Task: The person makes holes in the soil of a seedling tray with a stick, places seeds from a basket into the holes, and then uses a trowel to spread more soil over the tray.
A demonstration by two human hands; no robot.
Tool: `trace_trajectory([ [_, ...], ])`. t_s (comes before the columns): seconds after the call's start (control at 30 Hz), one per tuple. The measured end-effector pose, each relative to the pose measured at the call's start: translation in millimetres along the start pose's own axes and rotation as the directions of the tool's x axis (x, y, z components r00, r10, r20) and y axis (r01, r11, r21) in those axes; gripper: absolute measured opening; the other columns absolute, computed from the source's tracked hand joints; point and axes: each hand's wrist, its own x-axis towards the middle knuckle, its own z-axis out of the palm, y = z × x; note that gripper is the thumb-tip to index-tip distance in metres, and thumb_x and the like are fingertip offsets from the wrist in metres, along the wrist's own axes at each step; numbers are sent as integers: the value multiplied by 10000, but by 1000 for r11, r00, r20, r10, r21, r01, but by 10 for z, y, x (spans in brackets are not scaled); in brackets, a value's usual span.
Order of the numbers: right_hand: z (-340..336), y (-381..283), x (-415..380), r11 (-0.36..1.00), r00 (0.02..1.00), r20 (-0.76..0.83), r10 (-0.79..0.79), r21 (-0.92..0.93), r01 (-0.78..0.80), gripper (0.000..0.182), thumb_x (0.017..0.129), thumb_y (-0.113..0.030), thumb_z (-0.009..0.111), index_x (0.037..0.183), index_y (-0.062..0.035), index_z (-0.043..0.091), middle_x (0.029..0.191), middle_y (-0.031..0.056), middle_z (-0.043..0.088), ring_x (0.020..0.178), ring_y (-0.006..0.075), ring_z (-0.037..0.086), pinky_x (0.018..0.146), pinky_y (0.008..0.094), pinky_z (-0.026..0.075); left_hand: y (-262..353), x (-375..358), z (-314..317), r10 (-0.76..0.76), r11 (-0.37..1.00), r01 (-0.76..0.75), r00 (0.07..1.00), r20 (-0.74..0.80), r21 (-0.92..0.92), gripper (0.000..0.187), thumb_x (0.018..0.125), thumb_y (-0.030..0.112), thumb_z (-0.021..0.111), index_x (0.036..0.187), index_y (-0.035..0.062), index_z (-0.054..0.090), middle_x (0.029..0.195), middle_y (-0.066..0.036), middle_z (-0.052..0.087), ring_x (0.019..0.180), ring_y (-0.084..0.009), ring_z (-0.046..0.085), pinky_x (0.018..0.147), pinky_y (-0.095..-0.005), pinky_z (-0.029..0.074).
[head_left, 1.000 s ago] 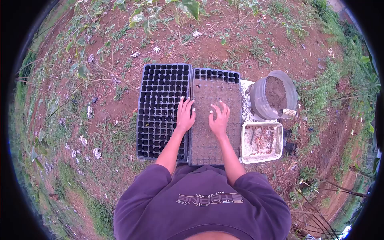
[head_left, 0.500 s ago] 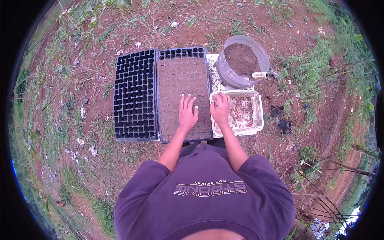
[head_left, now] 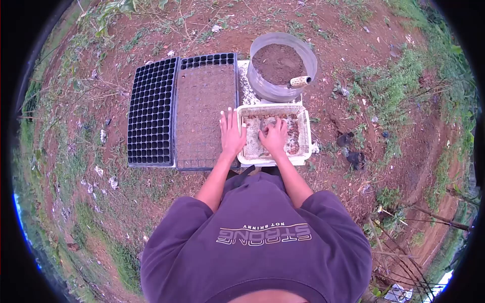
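My left hand (head_left: 233, 135) is open, its fingers stretched out over the right edge of the soil-filled seedling tray (head_left: 206, 108), beside the left rim of a cream plastic basket (head_left: 306, 132). Inside that basket, my right hand (head_left: 275, 136) reaches down with thumb and fingers apart, the fingertips at small reddish-brown pieces (head_left: 292, 146) that look like seeds. I see nothing held in it, though the undersides of the fingers are hidden. Brown soil fills most of the tray's cells; the top rows are bare black.
A second black seedling tray (head_left: 150, 113) with unfilled cells stands at the left. Behind the basket, a clear round tub (head_left: 257, 86) holds dark soil (head_left: 278, 63) and a tool with a pale handle (head_left: 299, 82). Weeds and litter cover the ground around.
My right hand has moved from the basket's left rim into the basket, among the small pieces. My left hand now lies nearer the basket. The whole view has shifted, moving the trays leftward.
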Motion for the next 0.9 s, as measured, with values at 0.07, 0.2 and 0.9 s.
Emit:
trace_trajectory([
  [0.07, 49, 16, 17, 999, 999, -31, -43, -10, 42, 258, 734, -310, 756, 771, -65, 687, 1275, 195, 474, 1205, 399, 392, 1030, 520, 326, 64, 23, 22, -15, 1000, 15, 1000, -17, 19, 675, 923, 270, 484, 1510, 37, 246, 1590, -179, 187, 1478, -416, 86, 1199, -529, 106],
  [0.2, 143, 74, 33, 991, 994, -19, -108, -76, 106, 250, 726, -295, 748, 755, -55, 683, 1314, 193, 464, 1234, 389, 382, 1035, 519, 328, 97, 55, 15, -30, 988, 29, 1000, 1, 149, 680, 922, 267, 503, 1515, 58, 244, 1595, -169, 181, 1481, -402, 87, 1199, -524, 113],
  [0.9, 52, -449, 258, 874, 981, -159, -108, 455, 170, 128, 830, -113, 701, 907, -27, 647, 881, 106, 632, 928, 283, 555, 850, 393, 454, -164, -28, -293, -39, 998, 38, 999, -35, -41, 495, 957, 254, 464, 1435, 128, 434, 1564, -200, 245, 1461, -434, 137, 1190, -511, 174],
])
